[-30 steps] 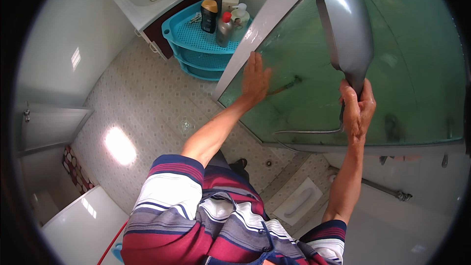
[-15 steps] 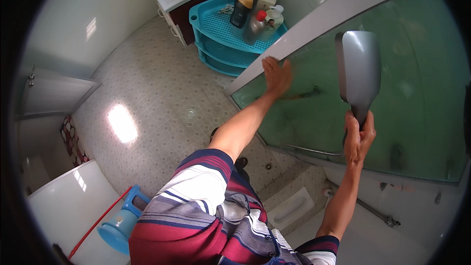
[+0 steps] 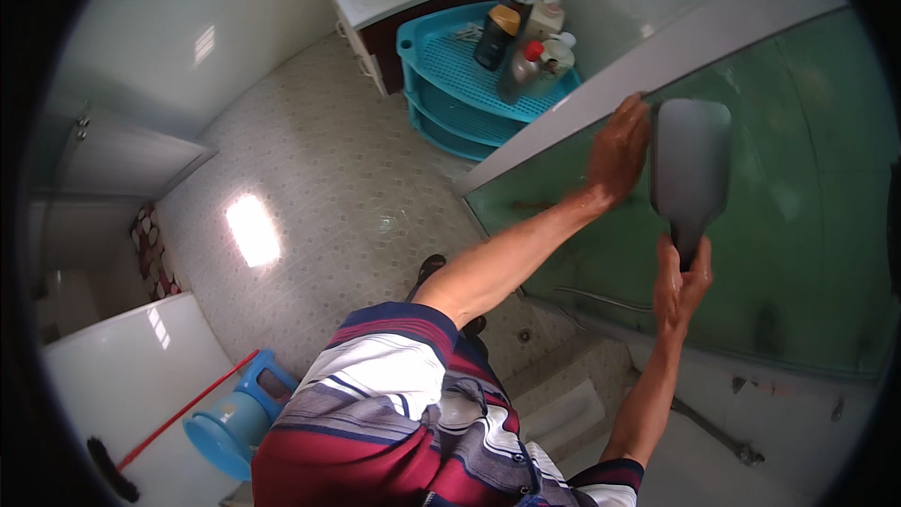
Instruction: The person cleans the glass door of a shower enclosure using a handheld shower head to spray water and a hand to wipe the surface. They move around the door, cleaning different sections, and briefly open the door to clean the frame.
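In my right hand (image 3: 683, 293) is a grey paddle-shaped tool (image 3: 693, 155) with a broad, rounded head and a short dark handle. My fingers are wrapped round the handle, and the head points away from me. My left hand (image 3: 619, 155) is raised at the left edge of the head, its fingers stretched out, with nothing visible in it. Whether it touches the tool I cannot tell. Both are in front of a green glass panel (image 3: 798, 235) with a pale frame (image 3: 601, 117).
A turquoise tiered rack (image 3: 441, 61) with several bottles stands beside a white sink cabinet (image 3: 366, 5). At the lower left are a blue basin (image 3: 221, 432), a blue stool (image 3: 266, 380) and a red-handled broom (image 3: 183, 413). A grey pipe (image 3: 713, 432) runs low on the right.
My left hand has moved right, from near the panel's frame to the tool's edge. The tool has turned so its broad grey face shows, and its head is slightly lower in view.
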Tool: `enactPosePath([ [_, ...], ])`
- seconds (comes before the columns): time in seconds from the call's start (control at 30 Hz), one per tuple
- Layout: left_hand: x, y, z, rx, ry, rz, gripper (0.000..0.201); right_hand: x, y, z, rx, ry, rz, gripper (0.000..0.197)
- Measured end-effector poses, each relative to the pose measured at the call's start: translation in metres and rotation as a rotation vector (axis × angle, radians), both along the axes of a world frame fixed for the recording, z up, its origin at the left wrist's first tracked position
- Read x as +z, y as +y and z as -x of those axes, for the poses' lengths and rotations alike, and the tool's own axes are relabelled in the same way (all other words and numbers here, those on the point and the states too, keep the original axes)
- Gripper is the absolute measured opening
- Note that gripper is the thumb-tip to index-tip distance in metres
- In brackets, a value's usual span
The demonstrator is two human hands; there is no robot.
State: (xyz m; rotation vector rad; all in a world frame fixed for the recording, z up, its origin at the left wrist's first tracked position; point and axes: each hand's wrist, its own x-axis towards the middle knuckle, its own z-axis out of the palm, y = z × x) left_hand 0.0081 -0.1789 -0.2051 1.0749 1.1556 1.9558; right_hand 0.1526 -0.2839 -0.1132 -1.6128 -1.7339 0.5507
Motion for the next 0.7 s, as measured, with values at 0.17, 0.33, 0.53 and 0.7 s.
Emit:
enactPosePath([
  [0.17,0.015,0.010,-0.019,-0.348,-0.663,0.179,0.025,-0.011,-0.012,-0.006,-0.012,0.037,0.062,0.022],
  [0.33,-0.002,0.001,-0.020,-0.557,-0.635,0.324,0.032,-0.001,-0.029,-0.023,-0.057,-0.023,0.007,0.039],
  [0.53,0.059,-0.009,-0.022,-0.282,-0.114,0.261,0.024,-0.014,-0.028,-0.039,-0.113,0.083,-0.154,0.036],
  [0.7,0.102,0.022,-0.048,0.317,0.746,-0.423,0.031,-0.015,-0.058,-0.069,-0.328,0.173,-0.196,0.036],
])
